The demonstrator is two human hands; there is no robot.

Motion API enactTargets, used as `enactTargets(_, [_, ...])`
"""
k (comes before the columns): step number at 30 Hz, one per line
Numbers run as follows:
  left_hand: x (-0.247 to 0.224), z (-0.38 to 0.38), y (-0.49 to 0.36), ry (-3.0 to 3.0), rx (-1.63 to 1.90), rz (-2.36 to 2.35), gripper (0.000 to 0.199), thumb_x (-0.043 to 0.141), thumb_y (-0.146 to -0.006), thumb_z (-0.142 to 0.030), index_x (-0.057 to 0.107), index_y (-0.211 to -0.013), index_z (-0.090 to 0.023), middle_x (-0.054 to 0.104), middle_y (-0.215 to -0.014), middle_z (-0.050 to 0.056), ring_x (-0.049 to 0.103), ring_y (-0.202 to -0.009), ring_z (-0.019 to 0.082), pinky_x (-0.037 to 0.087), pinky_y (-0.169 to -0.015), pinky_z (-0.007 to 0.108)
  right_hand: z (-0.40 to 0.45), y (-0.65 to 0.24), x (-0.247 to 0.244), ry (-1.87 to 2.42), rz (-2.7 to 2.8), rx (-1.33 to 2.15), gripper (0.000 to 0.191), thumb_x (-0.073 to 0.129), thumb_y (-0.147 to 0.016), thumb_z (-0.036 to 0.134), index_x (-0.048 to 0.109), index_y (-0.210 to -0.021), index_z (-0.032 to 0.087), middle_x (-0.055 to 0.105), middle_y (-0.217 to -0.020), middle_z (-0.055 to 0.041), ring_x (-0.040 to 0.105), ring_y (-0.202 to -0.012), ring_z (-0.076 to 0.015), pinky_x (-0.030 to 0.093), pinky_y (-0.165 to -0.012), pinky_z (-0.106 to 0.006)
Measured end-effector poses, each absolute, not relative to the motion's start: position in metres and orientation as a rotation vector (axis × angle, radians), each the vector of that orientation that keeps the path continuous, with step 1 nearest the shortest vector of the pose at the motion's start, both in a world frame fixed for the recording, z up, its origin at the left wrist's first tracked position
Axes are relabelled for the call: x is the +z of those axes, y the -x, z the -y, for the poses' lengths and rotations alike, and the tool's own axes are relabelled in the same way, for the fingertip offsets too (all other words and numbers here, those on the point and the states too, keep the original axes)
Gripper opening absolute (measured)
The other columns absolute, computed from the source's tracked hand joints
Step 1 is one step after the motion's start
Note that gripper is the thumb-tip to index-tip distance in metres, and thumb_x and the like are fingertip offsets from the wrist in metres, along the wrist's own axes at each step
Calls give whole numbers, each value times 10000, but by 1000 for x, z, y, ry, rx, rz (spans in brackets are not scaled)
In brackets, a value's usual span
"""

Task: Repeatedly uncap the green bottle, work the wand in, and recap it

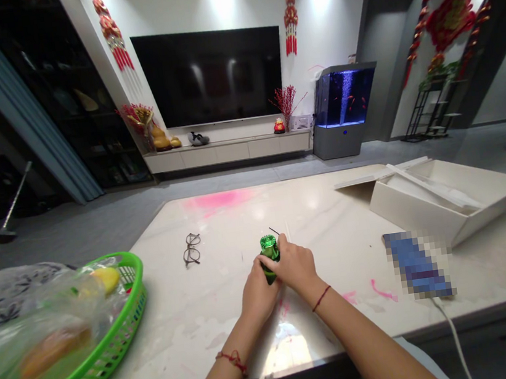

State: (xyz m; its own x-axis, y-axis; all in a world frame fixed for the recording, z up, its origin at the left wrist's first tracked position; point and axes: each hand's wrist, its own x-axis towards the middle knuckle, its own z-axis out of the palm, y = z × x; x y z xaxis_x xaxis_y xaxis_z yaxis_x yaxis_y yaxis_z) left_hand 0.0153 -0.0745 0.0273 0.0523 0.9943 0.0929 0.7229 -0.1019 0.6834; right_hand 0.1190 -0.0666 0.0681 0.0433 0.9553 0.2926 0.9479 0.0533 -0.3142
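A small green metallic cylinder-shaped object [269,249] with a ribbed top stands just above the white marble table [313,219], near its middle. My left hand [257,294] wraps around its lower part from the left. My right hand [293,265] grips it from the right, with the thumb near its top. Both wrists wear a thin red string. A thin dark wire sticks out behind the object.
A pair of glasses [190,249] lies to the left of the hands. A green plastic basket [114,338] with bagged fruit sits at the left edge. An open white box [445,198] and a blurred blue item [416,264] with a white cable lie on the right.
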Motion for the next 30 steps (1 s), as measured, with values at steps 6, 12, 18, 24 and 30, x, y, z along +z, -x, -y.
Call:
enactTargets(6, [26, 74, -15, -1868, 802, -1696, 439, 556, -733, -294, 384, -1122, -184, 623, -1013, 93, 589, -948, 249, 400, -707, 283, 65, -126, 67, 1830, 1929, 148, 451, 434, -763, 618, 457, -923, 198, 650, -743, -47, 633, -690, -221, 391, -570, -277])
enactTargets(12, [28, 74, -15, -1861, 813, -1671, 459, 557, -729, -279, 382, -1144, -189, 611, -1052, 97, 582, -964, 247, 403, -737, 290, 69, -129, 72, 1823, 1964, 170, 375, 466, -780, 535, 487, -957, 204, 656, -773, -51, 630, -719, -212, 387, -582, -271])
enactTargets(18, [31, 74, -15, -1863, 837, -1643, 486, 558, -722, -253, 373, -1168, -194, 601, -1083, 94, 577, -977, 247, 402, -755, 293, 71, -131, 73, 1788, 2019, 145, 322, 456, -794, 465, 501, -981, 207, 661, -782, -50, 628, -721, -217, 385, -578, -271])
enactTargets(24, [31, 75, -14, -1872, 852, -1627, 498, 547, -722, -237, 362, -1182, -191, 594, -1097, 103, 568, -992, 247, 403, -758, 296, 72, -129, 74, 1786, 2036, 122, 313, 425, -808, 451, 481, -993, 205, 661, -768, -50, 631, -701, -216, 386, -570, -271])
enactTargets(30, [32, 76, -15, -1858, 809, -1669, 423, 547, -723, -238, 393, -1114, -188, 620, -1025, 100, 590, -931, 247, 401, -701, 281, 72, -124, 72, 1838, 1986, 97, 477, 403, -786, 592, 440, -1009, 172, 659, -760, -78, 638, -708, -240, 407, -575, -293])
